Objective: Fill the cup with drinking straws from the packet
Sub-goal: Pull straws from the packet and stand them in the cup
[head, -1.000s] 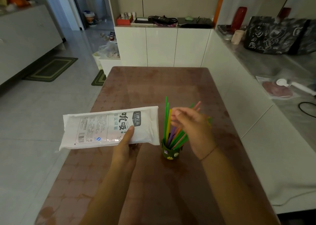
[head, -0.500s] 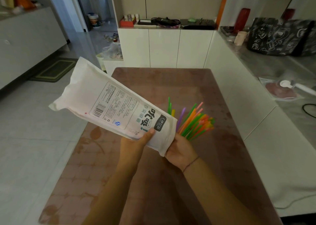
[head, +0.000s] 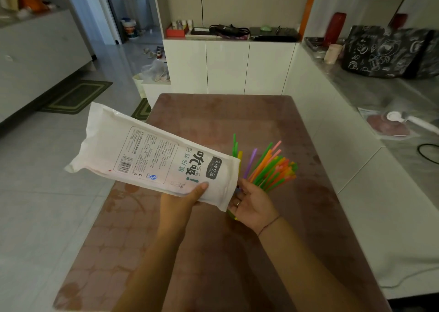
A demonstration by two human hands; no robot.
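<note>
My left hand (head: 183, 201) grips the white straw packet (head: 152, 158) near its lower end. The packet is tilted, its far end raised toward the upper left. My right hand (head: 251, 204) lies palm up at the packet's lower mouth, its fingertips hidden under the packet edge. Several coloured straws (head: 270, 169) fan out to the right behind that hand, and a few green ones (head: 234, 145) stand upright. The green cup (head: 231, 214) is almost wholly hidden behind my right hand and the packet.
The brown patterned table (head: 213, 252) carries only the cup. A white counter (head: 370, 216) runs along the right, with a cable (head: 427, 152) and a black bag (head: 384, 52) on it. White cabinets (head: 228, 67) stand beyond the table's far end.
My left hand has tipped the packet from lying level to slanting up-left. My right hand left the straws in the cup and moved under the packet's mouth. The straws now fan rightward.
</note>
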